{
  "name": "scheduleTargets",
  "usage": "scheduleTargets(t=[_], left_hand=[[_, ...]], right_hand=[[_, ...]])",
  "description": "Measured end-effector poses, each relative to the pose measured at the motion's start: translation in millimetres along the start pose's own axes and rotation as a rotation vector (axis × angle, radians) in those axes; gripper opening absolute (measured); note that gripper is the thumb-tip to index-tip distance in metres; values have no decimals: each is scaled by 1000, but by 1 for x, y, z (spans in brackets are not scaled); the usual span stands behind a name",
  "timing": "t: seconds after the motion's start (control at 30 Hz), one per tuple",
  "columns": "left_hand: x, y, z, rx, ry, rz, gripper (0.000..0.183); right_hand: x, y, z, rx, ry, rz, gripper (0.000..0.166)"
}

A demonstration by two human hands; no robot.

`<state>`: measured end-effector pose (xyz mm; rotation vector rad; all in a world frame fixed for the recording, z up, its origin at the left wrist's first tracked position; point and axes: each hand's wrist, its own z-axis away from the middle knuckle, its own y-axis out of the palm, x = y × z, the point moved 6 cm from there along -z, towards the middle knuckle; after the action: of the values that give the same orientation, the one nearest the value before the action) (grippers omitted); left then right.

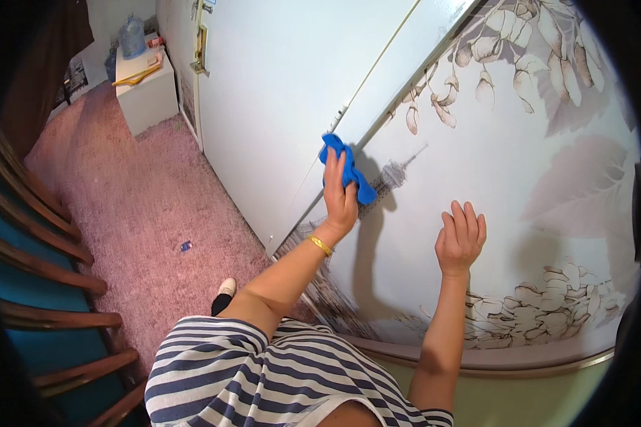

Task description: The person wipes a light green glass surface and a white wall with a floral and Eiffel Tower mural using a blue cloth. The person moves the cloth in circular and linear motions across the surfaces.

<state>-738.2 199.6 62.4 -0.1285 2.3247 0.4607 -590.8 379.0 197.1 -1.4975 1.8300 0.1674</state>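
Note:
My left hand (342, 205), with a gold bracelet (319, 245) at its wrist, holds a blue cloth (361, 188). The cloth lies against the edge of a white door (267, 101), where the door meets its white frame (400, 66). Just above the cloth, a hinge (339, 117) shows on that seam. My right hand (461, 237) holds nothing, its fingers slightly apart. It is by the wall (416, 224), which carries a mural of a tower, leaves and pods; whether it touches the wall I cannot tell.
Pinkish carpet (155, 213) covers the floor, with a small blue item (186, 246) lying on it. A white cabinet (147, 104) carries a large water bottle (133, 37) and a yellow object (138, 76). Curved wooden slats (59, 315) line the left side. The door has a brass-coloured handle (200, 50).

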Motion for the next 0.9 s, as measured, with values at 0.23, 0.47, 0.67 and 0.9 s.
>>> scheduleTargets(t=[0.23, 0.47, 0.67, 0.9], left_hand=[[14, 40, -98, 215, 237, -341, 74], [-34, 62, -158, 244, 558, -278, 74], [-68, 76, -193, 230, 632, -283, 72], [-42, 59, -204, 471, 712, -137, 64]], right_hand=[[24, 24, -8, -72, 169, 6, 16], [64, 55, -51, -17, 178, -112, 17], [69, 65, -136, -186, 210, -352, 23], [66, 58, -195, -431, 411, -428, 22]])
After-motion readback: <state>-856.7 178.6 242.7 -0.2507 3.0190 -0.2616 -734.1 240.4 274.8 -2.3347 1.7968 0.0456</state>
